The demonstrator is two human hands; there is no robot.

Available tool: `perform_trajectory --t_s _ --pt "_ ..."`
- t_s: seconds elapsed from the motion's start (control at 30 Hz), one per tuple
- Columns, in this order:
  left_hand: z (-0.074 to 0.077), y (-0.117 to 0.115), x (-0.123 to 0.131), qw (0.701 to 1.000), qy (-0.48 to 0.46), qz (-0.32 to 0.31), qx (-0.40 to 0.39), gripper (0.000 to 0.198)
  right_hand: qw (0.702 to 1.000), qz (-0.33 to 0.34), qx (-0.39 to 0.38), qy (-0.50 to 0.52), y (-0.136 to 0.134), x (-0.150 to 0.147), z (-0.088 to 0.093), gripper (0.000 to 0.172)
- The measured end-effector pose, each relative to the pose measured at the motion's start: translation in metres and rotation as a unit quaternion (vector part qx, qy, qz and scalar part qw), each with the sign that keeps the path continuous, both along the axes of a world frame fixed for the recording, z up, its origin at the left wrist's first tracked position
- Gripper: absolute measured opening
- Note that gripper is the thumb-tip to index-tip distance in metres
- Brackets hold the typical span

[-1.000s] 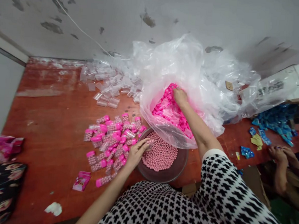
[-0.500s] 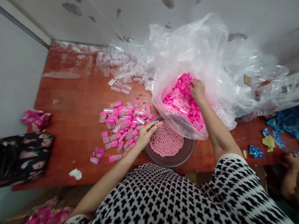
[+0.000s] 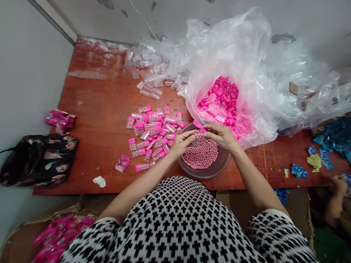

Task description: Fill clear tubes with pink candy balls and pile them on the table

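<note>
Above a dark round bowl (image 3: pixel 223 163) of small pink balls (image 3: pixel 202 153), my left hand (image 3: pixel 181 143) is closed around a clear bottle (image 3: pixel 196 139) with pink balls inside. My right hand (image 3: pixel 221 135) pinches a bright pink flip-top cap (image 3: pixel 199 126) at the bottle's mouth. The cap's lid stands open; whether it is fully seated is hidden by the fingers. Left of the bowl lies a pile of filled bottles with pink caps (image 3: pixel 153 128). Behind the bowl, a clear plastic bag (image 3: pixel 192 102) holds loose pink caps (image 3: pixel 223 96).
Empty clear bottles (image 3: pixel 150 89) lie along the wall. A black floral bag (image 3: pixel 57 158) and pink packets (image 3: pixel 60 118) sit at the left. Blue wrappers (image 3: pixel 344 138) cover the right end, where another person's hand (image 3: pixel 338 185) shows. A carton of pink packets (image 3: pixel 60 239) stands below.
My right hand has come out of the bag of caps with a pink cap and moved down to the bottle in my left hand. The view has shifted slightly.
</note>
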State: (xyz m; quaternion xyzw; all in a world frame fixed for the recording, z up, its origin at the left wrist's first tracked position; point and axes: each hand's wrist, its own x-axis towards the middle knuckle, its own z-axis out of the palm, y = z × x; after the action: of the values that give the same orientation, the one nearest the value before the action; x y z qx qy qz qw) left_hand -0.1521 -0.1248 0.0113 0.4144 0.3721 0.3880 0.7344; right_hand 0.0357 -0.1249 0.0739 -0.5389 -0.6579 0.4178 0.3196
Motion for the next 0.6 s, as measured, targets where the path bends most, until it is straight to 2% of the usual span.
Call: perform_trajectory --t_s 0.07,0.13,0.3,0.37,0.47,0.53,0.6 --pt "0.003 -0.004 -0.001 0.999 -0.031 0.019 -0.009 0.053 0.998 -0.014 -0.036 0.054 -0.003 0.002 0.005 0.030" --pt "0.006 -0.007 -0.004 0.999 -0.026 0.034 0.022 0.051 0.996 -0.040 -0.030 0.077 -0.006 0.002 0.011 0.030" --pt "0.011 -0.006 -0.016 0.988 0.058 0.025 0.141 0.043 0.994 -0.061 0.093 -0.025 -0.013 -0.008 0.026 0.026" --pt "0.012 -0.006 -0.019 0.983 0.076 0.016 0.165 0.041 0.988 -0.037 0.133 -0.069 -0.014 -0.013 0.032 0.025" --pt "0.013 -0.007 -0.019 0.978 0.096 0.025 0.181 0.034 0.978 0.038 0.168 -0.119 -0.016 -0.021 0.035 0.026" --pt "0.014 -0.008 -0.017 0.974 0.113 0.035 0.194 0.028 0.969 0.076 0.179 -0.151 -0.019 -0.024 0.032 0.025" --pt "0.015 -0.009 -0.016 0.967 0.133 0.031 0.214 0.023 0.962 0.083 0.186 -0.182 -0.022 -0.025 0.026 0.024"
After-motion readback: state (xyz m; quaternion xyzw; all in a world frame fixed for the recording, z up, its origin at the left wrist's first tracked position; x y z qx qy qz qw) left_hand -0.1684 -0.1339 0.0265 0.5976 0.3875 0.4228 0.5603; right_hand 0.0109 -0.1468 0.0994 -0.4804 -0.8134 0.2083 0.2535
